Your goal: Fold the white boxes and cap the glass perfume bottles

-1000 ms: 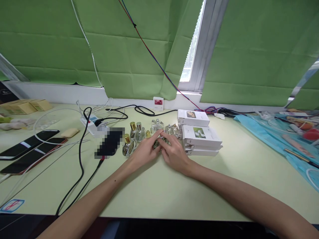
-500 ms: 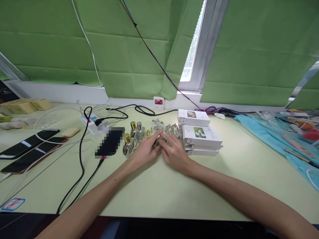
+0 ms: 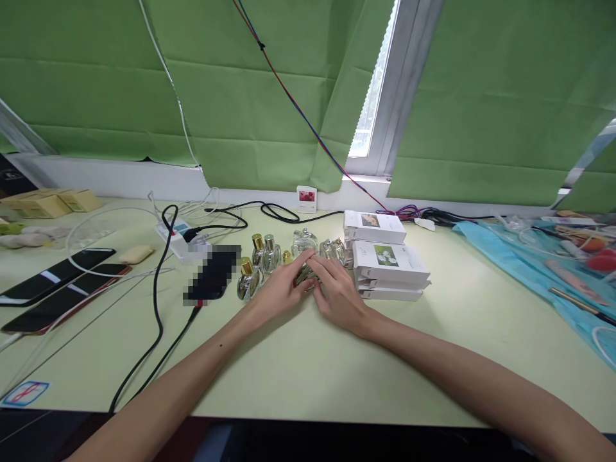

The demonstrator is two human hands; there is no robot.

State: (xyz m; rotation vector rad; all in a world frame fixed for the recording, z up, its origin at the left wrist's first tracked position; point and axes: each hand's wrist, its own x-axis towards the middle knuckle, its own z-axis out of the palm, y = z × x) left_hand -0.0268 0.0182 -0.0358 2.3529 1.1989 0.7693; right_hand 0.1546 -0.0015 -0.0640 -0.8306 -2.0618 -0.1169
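Note:
In the head view, my left hand [image 3: 283,281] and my right hand [image 3: 338,290] meet at the middle of the table. Their fingers curve around a clear glass perfume bottle [image 3: 304,274], which is mostly hidden behind them. Fingertips of both hands touch above it. Just left of my left hand stand glass bottles with gold caps, the closest being a round bottle [image 3: 249,282]. Beyond my hands is another clear bottle [image 3: 304,240]. More glass bottles [image 3: 333,250] crowd behind my right hand, beside a stack of white boxes [image 3: 391,264] with flower pictures.
A phone [image 3: 216,273], partly pixelated, lies left with a black cable running to the front edge. Further left are two dark phones [image 3: 62,273] and a power strip [image 3: 176,242]. A small white box [image 3: 307,199] stands at the back. Blue sheeting [image 3: 520,263] with clutter covers the right side.
The fingers of my right hand have shifted slightly and lie closer together, and a little more glass shows between my hands. The surrounding things stay in place.

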